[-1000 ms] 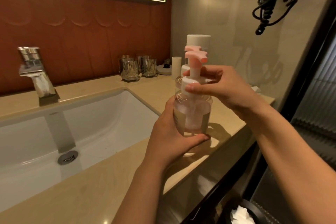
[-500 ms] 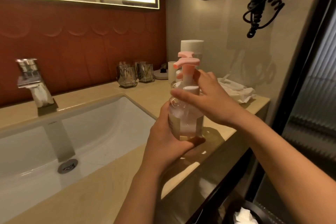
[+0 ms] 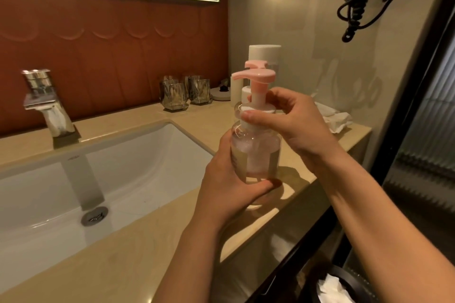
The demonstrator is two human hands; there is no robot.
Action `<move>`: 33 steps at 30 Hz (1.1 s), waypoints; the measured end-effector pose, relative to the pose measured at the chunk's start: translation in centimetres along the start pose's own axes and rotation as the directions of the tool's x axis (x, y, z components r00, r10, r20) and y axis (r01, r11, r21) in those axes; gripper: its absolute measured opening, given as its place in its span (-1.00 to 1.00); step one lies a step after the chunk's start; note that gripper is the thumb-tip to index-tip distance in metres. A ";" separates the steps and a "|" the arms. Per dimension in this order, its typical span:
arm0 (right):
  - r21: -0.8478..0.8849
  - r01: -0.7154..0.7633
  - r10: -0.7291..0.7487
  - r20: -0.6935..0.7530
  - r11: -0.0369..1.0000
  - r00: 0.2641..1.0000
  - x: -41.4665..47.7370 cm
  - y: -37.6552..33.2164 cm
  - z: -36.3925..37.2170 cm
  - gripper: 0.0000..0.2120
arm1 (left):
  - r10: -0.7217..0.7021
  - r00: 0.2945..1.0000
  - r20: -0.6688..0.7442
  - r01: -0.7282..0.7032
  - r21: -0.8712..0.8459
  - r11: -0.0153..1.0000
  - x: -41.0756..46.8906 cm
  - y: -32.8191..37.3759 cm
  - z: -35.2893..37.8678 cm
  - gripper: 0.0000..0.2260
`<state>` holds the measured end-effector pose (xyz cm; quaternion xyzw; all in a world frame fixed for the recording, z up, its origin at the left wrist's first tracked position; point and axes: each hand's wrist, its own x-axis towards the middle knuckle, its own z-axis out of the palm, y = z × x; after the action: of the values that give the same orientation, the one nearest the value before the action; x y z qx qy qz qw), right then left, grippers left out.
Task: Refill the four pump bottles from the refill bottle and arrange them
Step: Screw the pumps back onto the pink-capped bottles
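- While the left hand [image 3: 226,187] grips its lower body, a clear round plastic pump bottle [image 3: 256,152] stands upright in the air over the front part of the beige polished stone counter [image 3: 138,253], just right of the basin.
- Pale pinkish liquid shows through the bottle's smooth wall; a glossy pink pump head [image 3: 256,76] with a flat spout pointing left tops it.
- The right hand [image 3: 295,125] has its fingers [image 3: 283,96] curled round the white ribbed collar [image 3: 258,107], thumb across the front.
- The left hand's thumb wraps the bottle's base; its other fingers are hidden behind.
- Directly behind stand a second pink-headed pump bottle [image 3: 254,64] and a tall white matte cylinder [image 3: 264,53], both on the counter.
- A white rectangular ceramic basin [image 3: 123,179] sits sunk into the counter, with a blocky chrome faucet [image 3: 44,103] behind it.
- Faceted glass tumblers [image 3: 174,97] stand by the rust-red wall panel; crumpled white tissue [image 3: 337,120] lies at the counter's far right.
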<state>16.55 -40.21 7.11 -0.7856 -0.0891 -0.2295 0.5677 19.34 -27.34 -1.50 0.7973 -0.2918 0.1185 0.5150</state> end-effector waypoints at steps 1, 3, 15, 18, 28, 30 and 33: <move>-0.027 0.019 -0.020 -0.046 0.999 0.999 -0.1 0.0 0.4 -0.54 | -0.005 1.000 0.001 0.005 0.000 1.000 0.0 0.1 0.0 -0.14; -0.110 0.052 -0.068 -0.146 0.993 0.987 -0.1 0.0 1.2 -0.56 | -0.012 1.000 0.006 0.012 -0.008 1.000 -0.1 0.1 -0.1 -0.15; -0.120 0.119 -0.112 0.068 0.986 0.991 0.0 -0.4 -1.3 -0.61 | -0.004 1.000 0.001 0.004 -0.021 1.000 -0.2 0.4 -0.2 -0.13; -0.022 0.036 -0.028 0.293 0.999 0.956 0.5 -0.2 -2.1 -0.59 | 0.002 1.000 0.001 -0.001 -0.016 1.000 -0.1 0.3 -0.2 -0.12; -0.160 0.147 -0.163 -0.090 0.976 0.983 -0.2 0.1 0.0 -0.58 | -0.003 1.000 0.007 0.004 -0.011 1.000 0.1 0.1 -0.1 -0.13; -0.198 0.162 -0.192 -0.143 0.967 0.971 -0.3 0.3 0.3 -0.58 | -0.012 1.000 0.006 0.012 -0.019 1.000 0.1 0.1 -0.1 -0.15; -0.271 0.158 -0.208 -0.165 0.949 0.964 -0.4 0.6 0.5 -0.57 | -0.023 1.000 0.005 0.023 -0.026 0.999 0.1 0.3 0.0 -0.15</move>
<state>16.52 -39.92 6.30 -0.8147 -0.0766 -0.3654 0.4437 19.23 -27.41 -1.24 0.7941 -0.2854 0.1067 0.5259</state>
